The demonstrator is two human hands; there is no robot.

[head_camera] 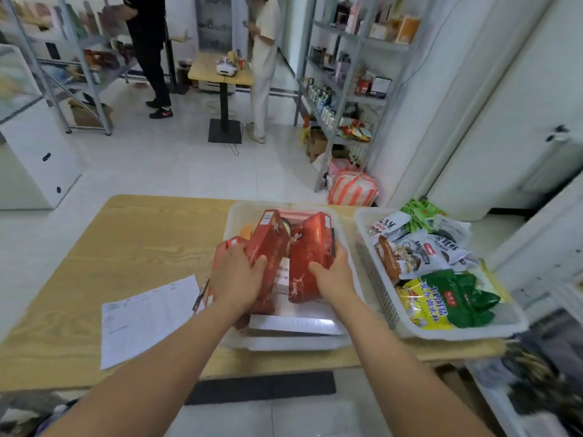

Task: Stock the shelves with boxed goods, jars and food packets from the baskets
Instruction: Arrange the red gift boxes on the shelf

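- Two cartons stood tilted in the middle of the white basket (233, 212): the left red box (268, 238) and the right red box (307, 257), just beside each other.
- The left hand (235, 279) gripped the left red box from its left side, with the thumb across the near face.
- The right hand (334, 272) clamped the right red box, fingers curled round its right edge.
- Flat white boxes (293, 324) lay beneath at the basket's near end.
- Just to the right, a second basket (378, 291) held food packets (441, 279).
- Both baskets sat on a wooden table (142, 234), with a printed sheet (148, 316) to the left.
- Metal shelves (347, 89) stood far right.
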